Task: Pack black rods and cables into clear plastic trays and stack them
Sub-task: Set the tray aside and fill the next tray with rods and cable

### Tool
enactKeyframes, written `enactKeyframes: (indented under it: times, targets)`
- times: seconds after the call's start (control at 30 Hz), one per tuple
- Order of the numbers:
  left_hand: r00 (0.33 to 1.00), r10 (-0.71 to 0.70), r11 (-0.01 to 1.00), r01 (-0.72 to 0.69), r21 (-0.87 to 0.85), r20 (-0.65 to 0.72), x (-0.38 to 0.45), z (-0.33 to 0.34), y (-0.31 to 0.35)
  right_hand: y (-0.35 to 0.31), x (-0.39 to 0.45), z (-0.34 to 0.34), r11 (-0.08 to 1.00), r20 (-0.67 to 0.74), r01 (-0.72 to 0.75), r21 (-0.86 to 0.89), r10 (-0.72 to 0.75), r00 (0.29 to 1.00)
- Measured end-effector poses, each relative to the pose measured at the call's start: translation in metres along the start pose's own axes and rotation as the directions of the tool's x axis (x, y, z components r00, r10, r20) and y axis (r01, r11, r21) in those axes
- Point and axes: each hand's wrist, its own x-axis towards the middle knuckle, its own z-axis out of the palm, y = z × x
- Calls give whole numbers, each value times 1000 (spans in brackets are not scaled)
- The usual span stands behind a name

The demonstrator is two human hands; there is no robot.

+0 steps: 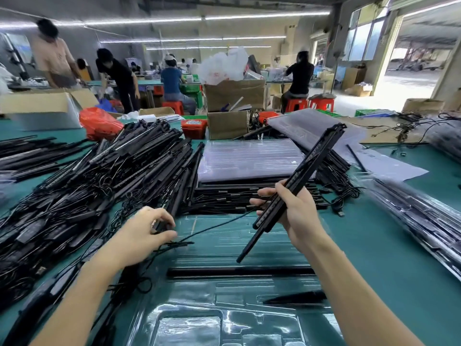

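My right hand [294, 211] grips a bundle of black rods [303, 171], fingers and thumb curled round its lower part. The bundle is lifted off the table and tilts, its top end pointing far and right, its bottom end pointing near and left above the clear plastic tray [224, 318]. My left hand [147, 231] sits at the near edge of the big heap of rods and cables [87, 186] on the left, fingers curled and pinching the near end of one black rod [179, 196] that leans up against the heap. A thin black cable [214, 227] runs from just beside that hand toward the right hand.

The tray lies nearest to me on the green table [389, 245]. One long rod [239, 270] lies across its far slot, left to right, and a shorter black piece [296, 299] rests in a slot on its near right side. Beyond the hands, a stack of filled trays [249, 161] stands in the middle, topped by a clear lid-like tray. More clear trays [424, 221] lie along the right, blurred. Far off, a red bag [99, 123], cardboard boxes [232, 96] and seated workers [172, 81] are in view.
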Motion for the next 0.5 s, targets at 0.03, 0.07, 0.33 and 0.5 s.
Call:
enactKeyframes:
  times: [0.03, 0.07, 0.33, 0.5]
  targets:
    - [1000, -19, 997, 17, -70, -22, 1, -4, -2, 3, 0, -1, 1000, 3, 2, -1, -2, 1000]
    - [998, -42, 985, 33, -170, -49, 1, -8, -4, 5, 1, -2, 1000, 8, 4, -5, -4, 1000]
    - [939, -225, 879, 80, -471, -261, 4, -43, -31, 2, 5, -13, 999, -85, 29, 33, -26, 996]
    - [971, -205, 960, 176, -216, -120, -5, -50, -39, 0, 8, -14, 994, -165, 76, 76, -62, 984]
